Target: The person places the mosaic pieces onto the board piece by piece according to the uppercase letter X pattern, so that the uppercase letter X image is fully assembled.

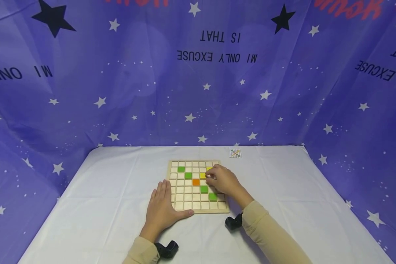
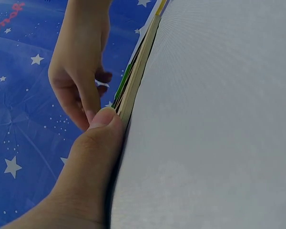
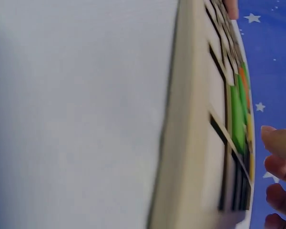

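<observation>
Pale matt wooden board [image 1: 198, 209] (smooth tiles) on white woven cloth [image 1: 102, 205].

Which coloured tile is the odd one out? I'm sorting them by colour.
The orange tile, mid-board: the only orange one; the others are green or yellow.

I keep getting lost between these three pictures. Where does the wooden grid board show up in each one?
Head: wooden grid board at table centre, under both hands.
Left wrist: thin edge running up from the left hand's thumb.
Right wrist: near edge, upright, blurred.
Shared landmark: green tiles.
</observation>
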Motion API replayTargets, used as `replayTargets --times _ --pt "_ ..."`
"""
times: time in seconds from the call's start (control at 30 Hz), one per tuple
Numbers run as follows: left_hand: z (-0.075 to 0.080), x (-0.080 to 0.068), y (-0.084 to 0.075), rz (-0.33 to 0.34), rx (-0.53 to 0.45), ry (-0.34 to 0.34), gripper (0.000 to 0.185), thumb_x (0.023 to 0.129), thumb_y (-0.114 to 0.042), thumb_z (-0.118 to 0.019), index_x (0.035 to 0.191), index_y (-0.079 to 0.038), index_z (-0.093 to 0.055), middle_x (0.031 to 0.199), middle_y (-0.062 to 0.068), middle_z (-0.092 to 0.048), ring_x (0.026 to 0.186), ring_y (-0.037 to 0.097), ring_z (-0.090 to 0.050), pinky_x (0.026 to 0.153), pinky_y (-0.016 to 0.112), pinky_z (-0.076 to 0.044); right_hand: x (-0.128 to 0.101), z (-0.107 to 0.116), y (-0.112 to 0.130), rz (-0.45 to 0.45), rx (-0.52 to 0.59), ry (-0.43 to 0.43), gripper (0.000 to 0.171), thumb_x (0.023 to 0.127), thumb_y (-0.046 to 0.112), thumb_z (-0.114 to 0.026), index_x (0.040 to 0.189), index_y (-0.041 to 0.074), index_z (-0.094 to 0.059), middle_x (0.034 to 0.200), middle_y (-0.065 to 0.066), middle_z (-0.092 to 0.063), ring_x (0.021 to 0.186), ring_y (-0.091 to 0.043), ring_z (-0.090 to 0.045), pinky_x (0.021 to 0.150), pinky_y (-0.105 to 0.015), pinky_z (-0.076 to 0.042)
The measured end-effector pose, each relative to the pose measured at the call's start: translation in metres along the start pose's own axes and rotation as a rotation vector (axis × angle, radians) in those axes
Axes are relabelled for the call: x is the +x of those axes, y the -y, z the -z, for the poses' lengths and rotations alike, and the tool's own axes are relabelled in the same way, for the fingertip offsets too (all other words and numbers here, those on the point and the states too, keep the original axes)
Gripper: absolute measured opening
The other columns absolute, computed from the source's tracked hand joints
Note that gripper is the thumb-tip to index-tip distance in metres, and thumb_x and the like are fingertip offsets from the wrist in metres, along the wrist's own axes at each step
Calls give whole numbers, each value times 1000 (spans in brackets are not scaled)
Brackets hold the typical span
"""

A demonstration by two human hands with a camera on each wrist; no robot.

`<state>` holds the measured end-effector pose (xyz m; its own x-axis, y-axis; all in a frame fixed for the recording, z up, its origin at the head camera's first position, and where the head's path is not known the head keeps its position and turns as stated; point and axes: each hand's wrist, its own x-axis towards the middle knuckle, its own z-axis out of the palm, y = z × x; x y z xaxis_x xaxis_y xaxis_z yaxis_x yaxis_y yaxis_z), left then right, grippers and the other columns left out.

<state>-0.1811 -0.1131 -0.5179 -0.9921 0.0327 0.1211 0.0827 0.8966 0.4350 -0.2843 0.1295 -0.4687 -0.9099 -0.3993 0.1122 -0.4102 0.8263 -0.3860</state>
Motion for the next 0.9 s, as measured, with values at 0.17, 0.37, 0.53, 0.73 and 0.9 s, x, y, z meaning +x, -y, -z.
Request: replayTargets --times 0.17,0.37,0.53,0.73,0.9 --pt "-1 0 0 4 -8 6 150 54 -97 -58 157 2 -15 166 18 -16 155 35 -13 125 52 -16 -13 13 -7 -47 13 1 27 91 31 -73 116 20 -73 95 8 -64 79 -9 -55 74 -32 -50" --pt "0 1 1 5 -9 15 150 54 -97 -58 158 1 -14 166 18 -15 155 35 -12 126 52 -15 -32 29 -20 -111 24 46 35 90 34 -73 122 20 -70 94 11 -62 79 -10 -53 71 -29 -45" --pt "3 1 1 3 -9 2 149 54 -96 -59 157 2 -14 166 19 -15 155 35 -13 126 53 -15 -45 38 -33 -108 47 78 35 90 31 -74 122 17 -70 97 6 -64 81 -13 -53 71 -30 -43" --pt "3 1 0 4 -6 13 150 55 -97 -57 157 3 -14 166 19 -14 155 35 -12 126 53 -15 -66 40 -51 -125 46 98 36 87 32 -77 120 16 -72 97 6 -65 85 -13 -54 76 -31 -45" --pt "2 1 0 5 -7 16 150 54 -97 -58 157 2 -14 166 19 -14 155 34 -12 126 52 -14 -86 38 -63 -130 43 98 40 83 36 -79 117 16 -73 102 8 -66 93 -12 -59 84 -36 -50"
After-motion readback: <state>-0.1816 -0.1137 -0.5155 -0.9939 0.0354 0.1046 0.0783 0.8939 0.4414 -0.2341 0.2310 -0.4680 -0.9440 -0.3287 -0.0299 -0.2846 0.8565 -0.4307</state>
